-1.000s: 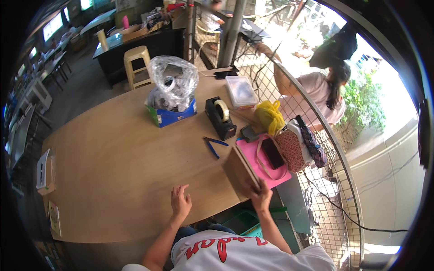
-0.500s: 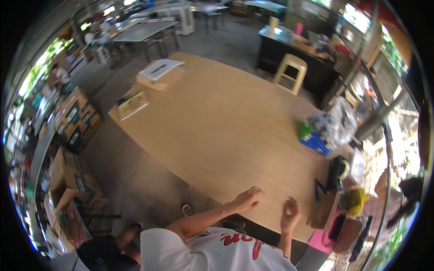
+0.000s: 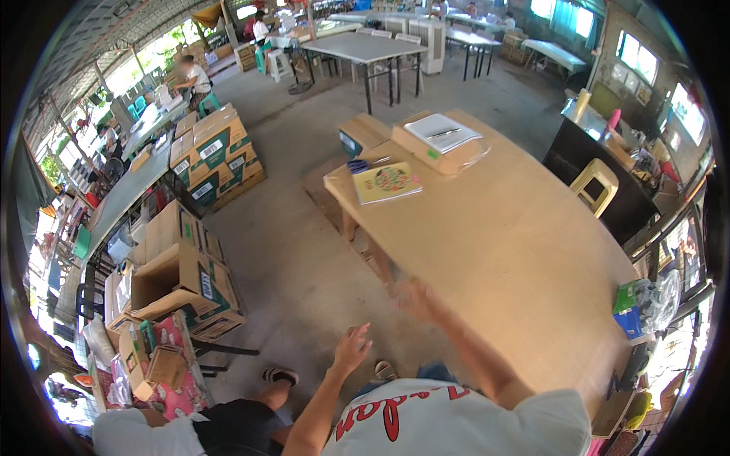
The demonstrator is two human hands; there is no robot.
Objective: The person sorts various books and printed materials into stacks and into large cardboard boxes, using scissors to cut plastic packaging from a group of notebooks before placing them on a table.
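My left hand (image 3: 353, 349) is raised over the floor beside the table, fingers apart and holding nothing. My right hand (image 3: 417, 301) reaches forward at the near edge of the wooden table (image 3: 502, 220); motion blurs it, but its fingers look loosely stretched and nothing shows in them. Toward the table's far left corner lie a yellow notebook (image 3: 386, 184) and blue-handled scissors (image 3: 357, 165). Behind these sits a flat cardboard box (image 3: 429, 155) topped with white paper (image 3: 456, 140) and a pen (image 3: 442, 133).
Stacked cartons (image 3: 220, 156) and an open cardboard box (image 3: 163, 285) stand on the left. A person (image 3: 236, 422) is close at my left. A cream stool (image 3: 595, 186) stands past the table. A blue-green box (image 3: 628, 311) with clear plastic rests at its right end.
My view has swung left, bringing the cartons and notebook nearer the middle. Both hands have moved from above the table's near right part to its left edge and beyond.
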